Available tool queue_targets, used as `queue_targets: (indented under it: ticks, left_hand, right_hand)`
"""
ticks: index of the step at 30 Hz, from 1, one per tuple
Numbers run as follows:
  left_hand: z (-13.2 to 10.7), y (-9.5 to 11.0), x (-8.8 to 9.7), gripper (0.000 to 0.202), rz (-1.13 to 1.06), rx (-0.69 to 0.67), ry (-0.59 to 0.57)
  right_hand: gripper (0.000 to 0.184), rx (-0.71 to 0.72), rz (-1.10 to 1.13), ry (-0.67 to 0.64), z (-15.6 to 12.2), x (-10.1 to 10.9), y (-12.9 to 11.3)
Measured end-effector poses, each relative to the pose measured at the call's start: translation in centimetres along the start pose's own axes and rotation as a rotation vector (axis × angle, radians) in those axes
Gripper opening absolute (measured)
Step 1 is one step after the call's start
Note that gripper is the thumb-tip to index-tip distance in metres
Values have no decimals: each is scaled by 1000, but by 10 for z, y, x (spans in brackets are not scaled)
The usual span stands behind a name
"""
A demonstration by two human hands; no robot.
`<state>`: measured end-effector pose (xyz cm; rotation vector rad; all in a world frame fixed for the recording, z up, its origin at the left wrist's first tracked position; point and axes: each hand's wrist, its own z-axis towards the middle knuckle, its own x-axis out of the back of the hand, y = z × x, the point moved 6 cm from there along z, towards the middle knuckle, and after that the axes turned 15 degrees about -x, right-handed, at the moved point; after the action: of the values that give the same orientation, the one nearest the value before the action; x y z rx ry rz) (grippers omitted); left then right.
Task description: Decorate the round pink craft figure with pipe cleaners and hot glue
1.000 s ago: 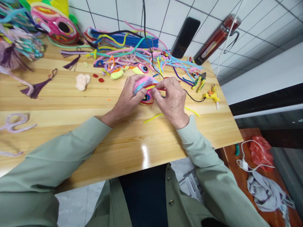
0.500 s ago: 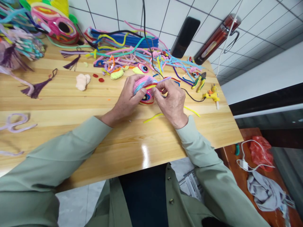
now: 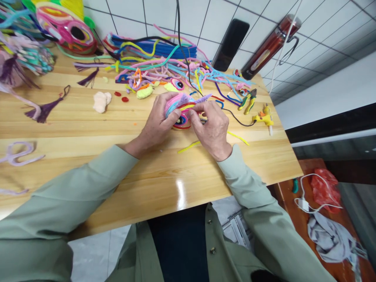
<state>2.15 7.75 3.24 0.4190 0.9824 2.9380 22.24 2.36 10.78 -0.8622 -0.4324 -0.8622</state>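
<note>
My left hand [image 3: 160,121] is wrapped round a small colourful pipe-cleaner face [image 3: 176,105], thumb in front and fingers behind. The face has pink, blue, red and yellow bands, a dark round eye with a blue and pink rim, and purple fuzzy tips on top. On its right side my right hand [image 3: 210,127] is closed, thumb and index finger pinching at the end of the yellow pipe cleaner [image 3: 188,105] on the face. The fingers partly cover that spot. Beneath the right hand lies a loose yellow pipe cleaner [image 3: 188,147], its middle hidden.
Behind the hands lies a heap of pipe cleaners [image 3: 164,66]. Pliers [image 3: 248,101] and a yellow glue gun [image 3: 264,117] lie to the right. A phone [image 3: 230,45] and a red flask [image 3: 270,49] stand by the tiled wall. A larger finished face [image 3: 66,29] sits back left.
The right fingertips have shifted very slightly at the face's edge. Both hands keep their hold, and the view has moved a little.
</note>
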Motion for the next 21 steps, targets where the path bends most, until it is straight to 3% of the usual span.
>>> queue_targets:
  ticks: [15, 21]
  left_hand:
    - [4, 4, -1, 57, 21, -58, -19]
    - [3, 8, -1, 54, 61, -9, 8]
  right_hand:
    - [20, -132, 15, -44, 5, -5, 4]
    - [21, -133, 18, -53, 2, -5, 1]
